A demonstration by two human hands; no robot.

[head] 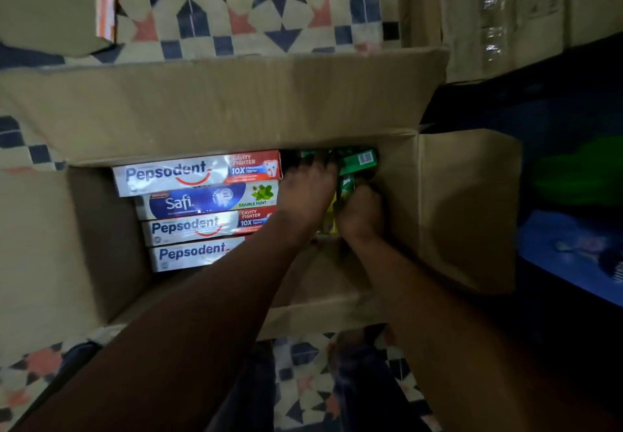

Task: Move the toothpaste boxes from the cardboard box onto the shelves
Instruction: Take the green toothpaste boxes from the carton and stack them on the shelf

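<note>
An open cardboard box (215,108) stands on the floor below me. Inside it, on the left, lie three white Pepsodent toothpaste boxes (175,175) and one blue Safi box (202,200), stacked side by side. At the right end of the box stand several green toothpaste boxes (359,161). My left hand (308,192) reaches in with its fingertips curled over the green boxes from the left. Beside it, my right hand (362,214) grips the same green boxes from the right. The lower parts of those boxes are hidden by my hands.
The floor has a patterned mat of blue, orange and cream (256,3). More cardboard cartons (526,10) stand at the upper right and another carton (50,0) at the upper left. A dark shelf with blue items (573,249) and a green item (580,172) lies on the right.
</note>
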